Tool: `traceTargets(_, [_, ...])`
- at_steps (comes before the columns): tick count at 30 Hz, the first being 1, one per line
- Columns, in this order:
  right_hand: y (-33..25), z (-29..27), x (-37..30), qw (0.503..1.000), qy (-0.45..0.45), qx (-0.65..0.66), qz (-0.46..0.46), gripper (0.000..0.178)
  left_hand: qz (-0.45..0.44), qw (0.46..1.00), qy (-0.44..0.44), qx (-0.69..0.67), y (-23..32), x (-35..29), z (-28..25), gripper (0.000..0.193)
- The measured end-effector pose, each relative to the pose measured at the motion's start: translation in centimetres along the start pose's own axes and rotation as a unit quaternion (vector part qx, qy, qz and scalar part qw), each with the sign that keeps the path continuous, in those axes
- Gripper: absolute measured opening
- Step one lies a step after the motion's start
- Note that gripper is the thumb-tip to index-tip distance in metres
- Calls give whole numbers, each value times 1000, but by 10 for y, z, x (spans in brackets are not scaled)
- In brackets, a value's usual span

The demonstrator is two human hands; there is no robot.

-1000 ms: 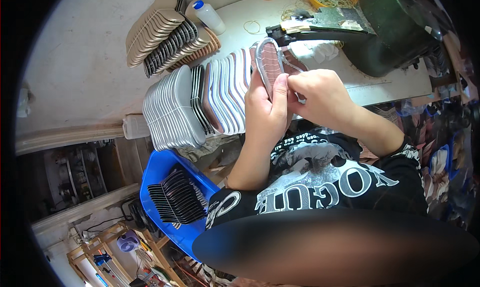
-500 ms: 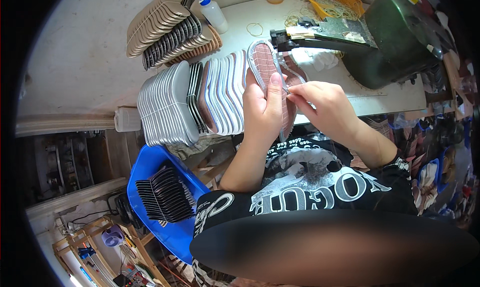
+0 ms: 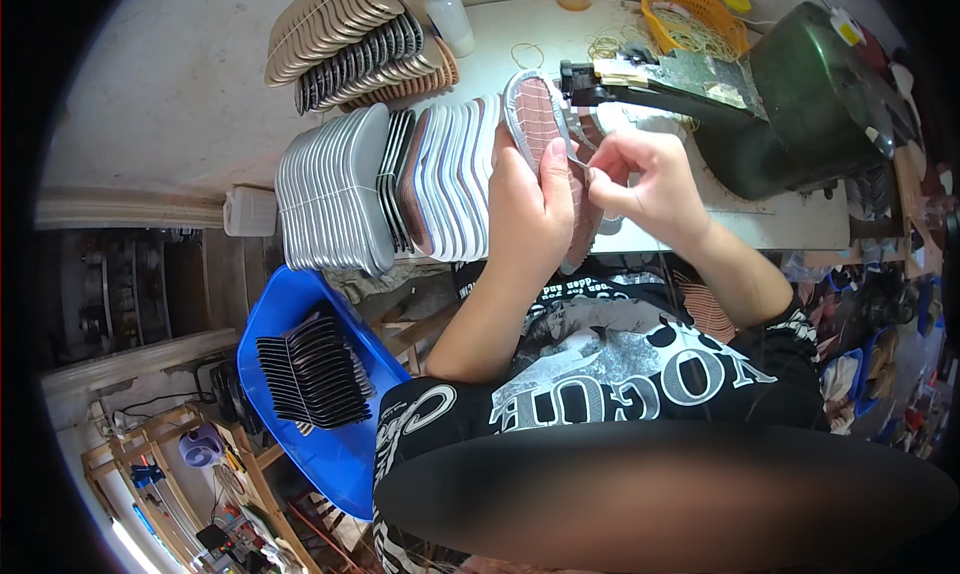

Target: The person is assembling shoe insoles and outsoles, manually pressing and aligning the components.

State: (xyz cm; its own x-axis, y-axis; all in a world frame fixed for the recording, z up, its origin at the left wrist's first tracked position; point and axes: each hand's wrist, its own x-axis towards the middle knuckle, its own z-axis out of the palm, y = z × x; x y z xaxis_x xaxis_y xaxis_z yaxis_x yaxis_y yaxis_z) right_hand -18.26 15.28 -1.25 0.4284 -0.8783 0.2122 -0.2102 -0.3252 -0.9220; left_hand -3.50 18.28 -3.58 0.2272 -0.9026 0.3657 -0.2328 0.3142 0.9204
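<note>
In the head view, gripping a brown sole (image 3: 535, 114) with the left hand (image 3: 530, 214), above the left half of the worktop (image 3: 800, 232), toward its near edge; fingers curled behind, thumb pressed on the face. With the right hand (image 3: 655, 179), pinching a thin pale strip (image 3: 578, 162) between thumb and forefinger, just beside the sole. Lower down, partly behind the left hand, another brown piece (image 3: 577, 249); joined to the sole or separate, impossible to tell.

As for progress, pale edging visible round the sole's top end and partway down its sides, the rest hidden by the hand. Strip apart from the rim at the pinch, so probably unfinished there. Along the worktop's left end, rows of banded grey soles (image 3: 335, 189), black soles (image 3: 396, 184) and white soles (image 3: 460, 179); done or waiting, no way to tell.

At the far left corner, a blue-capped bottle (image 3: 452, 24); near the far right corner, an orange basket (image 3: 735, 46) of elastic bands. Over the right end, a green machine (image 3: 820, 94), arm reaching left to just behind the sole. Beyond the left edge, stacked beige soles (image 3: 325, 29) against a pale surface, wall or table. Below the near left corner, a blue basin (image 3: 345, 484) with dark soles (image 3: 310, 374); farther off, a wooden rack and a purple fan (image 3: 202, 444).
</note>
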Motion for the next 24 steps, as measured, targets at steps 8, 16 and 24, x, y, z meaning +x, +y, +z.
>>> traceTargets(8, [20,-5,-19,973,194,68,-107,31,-116,968,12,-220,-11,37,7,20])
traceTargets(16, [51,7,-53,940,-9,314,130,29,18,997,35,70,-66,105,36,35])
traceTargets(24, [70,-25,-16,907,128,373,144,25,-34,980,-41,193,-79,154,84,35])
